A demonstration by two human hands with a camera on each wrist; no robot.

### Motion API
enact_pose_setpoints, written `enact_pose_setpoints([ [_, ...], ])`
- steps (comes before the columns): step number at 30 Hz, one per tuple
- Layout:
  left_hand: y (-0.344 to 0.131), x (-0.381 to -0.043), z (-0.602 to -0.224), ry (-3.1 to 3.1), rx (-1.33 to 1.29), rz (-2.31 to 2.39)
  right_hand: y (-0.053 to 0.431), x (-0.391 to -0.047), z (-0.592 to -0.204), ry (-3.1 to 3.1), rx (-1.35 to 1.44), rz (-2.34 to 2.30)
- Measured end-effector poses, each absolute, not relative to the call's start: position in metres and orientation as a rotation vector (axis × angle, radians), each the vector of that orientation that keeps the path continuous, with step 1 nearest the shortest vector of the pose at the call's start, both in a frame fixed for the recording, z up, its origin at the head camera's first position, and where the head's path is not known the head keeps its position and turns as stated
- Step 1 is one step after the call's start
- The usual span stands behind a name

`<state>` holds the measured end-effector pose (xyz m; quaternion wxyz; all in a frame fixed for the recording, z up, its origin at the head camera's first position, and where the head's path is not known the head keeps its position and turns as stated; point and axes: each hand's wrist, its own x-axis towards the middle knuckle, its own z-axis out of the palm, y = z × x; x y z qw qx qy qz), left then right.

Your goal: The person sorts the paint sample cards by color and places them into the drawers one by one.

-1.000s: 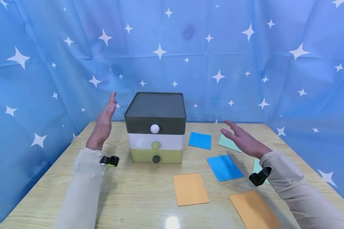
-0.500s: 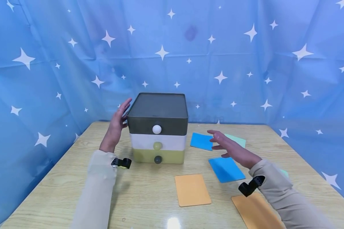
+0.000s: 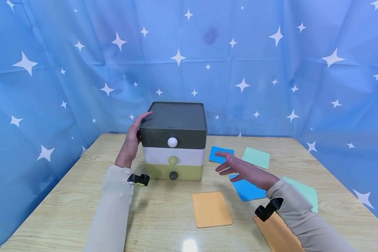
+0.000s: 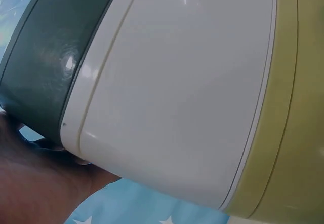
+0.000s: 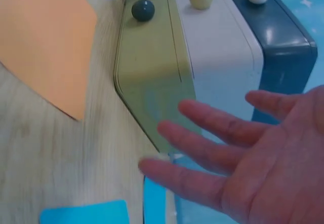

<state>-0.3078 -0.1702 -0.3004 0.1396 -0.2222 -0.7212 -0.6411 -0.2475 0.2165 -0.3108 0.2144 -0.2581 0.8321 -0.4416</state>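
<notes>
A three-tier drawer box (image 3: 173,154) stands at the middle-left of the table. Its tiers are dark grey on top, white in the middle and olive green below, each with a round knob. My left hand (image 3: 131,141) rests against the upper left side of the box, one digit reaching over the top rim. In the left wrist view that hand (image 4: 40,183) is partly hidden at the dark tier. To the right of the box, my right hand (image 3: 244,170) hovers over the blue cards with its fingers spread, holding nothing. The right wrist view shows its palm facing the box.
Flat cards lie on the wooden table (image 3: 66,210): an orange card (image 3: 211,210) in front of the box, another orange card (image 3: 278,231) under the right forearm, blue cards (image 3: 245,189) and mint-green cards (image 3: 256,157) at the right. A blue star-patterned curtain (image 3: 208,80) hangs behind.
My left hand has moved right from beside the box to touch its upper left side. The right hand has moved left and down, closer to the box. The box has not moved on the table.
</notes>
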Motion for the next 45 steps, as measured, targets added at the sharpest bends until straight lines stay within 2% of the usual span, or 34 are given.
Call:
enact_pose_setpoints([
  [8, -0.171, -0.312, -0.303, -2.072, -0.659, -1.871, 0.200, -0.251, -0.317, 2.072, -0.879, -1.349],
  [20, -0.169, -0.313, -0.309, -2.052, -0.635, -1.936, 0.156, -0.258, -0.316, 1.818, -0.892, -1.528],
  [33, -0.178, -0.313, -0.307, -2.084, -0.623, -1.943, 0.076, -0.261, -0.304, 1.774, -0.609, -1.795],
  [45, -0.179, -0.312, -0.302, -2.132, -0.608, -1.962, 0.040, -0.259, -0.293, 1.831, -0.223, -2.114],
])
